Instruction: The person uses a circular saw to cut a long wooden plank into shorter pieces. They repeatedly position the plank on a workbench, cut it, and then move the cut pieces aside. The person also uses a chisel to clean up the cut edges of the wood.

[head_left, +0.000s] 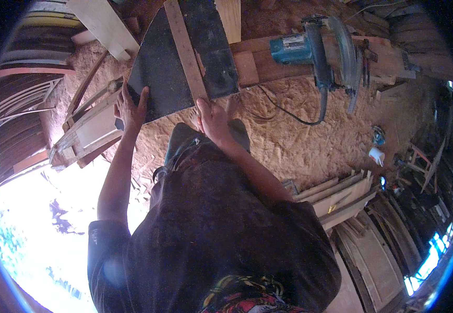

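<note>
A large dark board (158,68) with slanting sides extends in front of me, its near edge above my knees. My left hand (131,109) grips its near left corner, thumb on top and fingers at the edge. A narrow wooden strip (182,44) lies lengthwise across the board. My right hand (213,120) is closed around the strip's near end, at the board's near edge. A small splintered piece of wood (200,63) sits beside the strip. What supports the board from below is hidden.
A teal circular saw (310,49) rests on a wooden plank (250,44) at the right, its dark cord (289,119) hanging over sandy ground. Wooden frames (88,133) stand at the left. Stacked boards (341,201) lean at the lower right, near a white cup-like container (377,155).
</note>
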The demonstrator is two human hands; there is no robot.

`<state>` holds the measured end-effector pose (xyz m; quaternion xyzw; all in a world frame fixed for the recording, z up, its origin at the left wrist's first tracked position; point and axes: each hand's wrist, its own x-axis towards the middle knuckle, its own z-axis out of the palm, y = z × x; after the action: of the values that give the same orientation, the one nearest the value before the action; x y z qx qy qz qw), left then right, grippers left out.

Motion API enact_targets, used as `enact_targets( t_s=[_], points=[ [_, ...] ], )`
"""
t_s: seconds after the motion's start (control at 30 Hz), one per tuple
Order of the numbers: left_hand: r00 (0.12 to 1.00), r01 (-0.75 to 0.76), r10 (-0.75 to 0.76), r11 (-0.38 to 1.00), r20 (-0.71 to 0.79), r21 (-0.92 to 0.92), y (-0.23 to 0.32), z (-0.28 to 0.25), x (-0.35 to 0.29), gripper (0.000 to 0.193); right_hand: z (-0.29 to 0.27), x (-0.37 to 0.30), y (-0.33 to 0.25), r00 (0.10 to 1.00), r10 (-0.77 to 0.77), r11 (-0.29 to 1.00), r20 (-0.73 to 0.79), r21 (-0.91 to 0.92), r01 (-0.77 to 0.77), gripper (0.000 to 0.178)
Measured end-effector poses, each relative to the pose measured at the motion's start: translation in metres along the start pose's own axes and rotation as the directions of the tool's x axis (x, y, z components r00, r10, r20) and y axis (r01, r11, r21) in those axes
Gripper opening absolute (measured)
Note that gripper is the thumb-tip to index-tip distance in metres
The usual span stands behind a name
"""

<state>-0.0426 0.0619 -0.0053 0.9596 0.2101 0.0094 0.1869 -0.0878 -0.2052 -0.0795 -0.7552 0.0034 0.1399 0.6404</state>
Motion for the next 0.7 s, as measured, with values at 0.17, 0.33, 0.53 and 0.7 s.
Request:
enact_targets(
  t_s=[0.17,0.33,0.53,0.7],
  points=[
    [0.999,0.017,-0.015,0.998,-0.037,0.053,-0.001,0.004,-0.001,0.091,-0.002,-0.003,-0.013,0.999,-0.045,0.999,-0.011,-0.011,0.045,0.04],
    [0.999,0.042,-0.042,0.999,0.002,0.03,0.013,-0.002,-0.003,0.093,-0.007,-0.002,-0.022,0.999,-0.035,0.999,-0.03,0.03,0.036,0.039],
    [0.996,0.057,-0.049,0.993,-0.078,0.101,0.018,0.01,-0.004,0.093,-0.009,-0.004,-0.029,0.997,0.069,0.998,-0.024,0.003,-0.069,0.043],
    [0.985,0.006,0.017,0.991,-0.17,0.134,0.044,0.018,-0.012,0.088,-0.046,0.006,-0.089,0.987,0.127,0.959,0.098,-0.266,-0.097,0.02]
  ],
)
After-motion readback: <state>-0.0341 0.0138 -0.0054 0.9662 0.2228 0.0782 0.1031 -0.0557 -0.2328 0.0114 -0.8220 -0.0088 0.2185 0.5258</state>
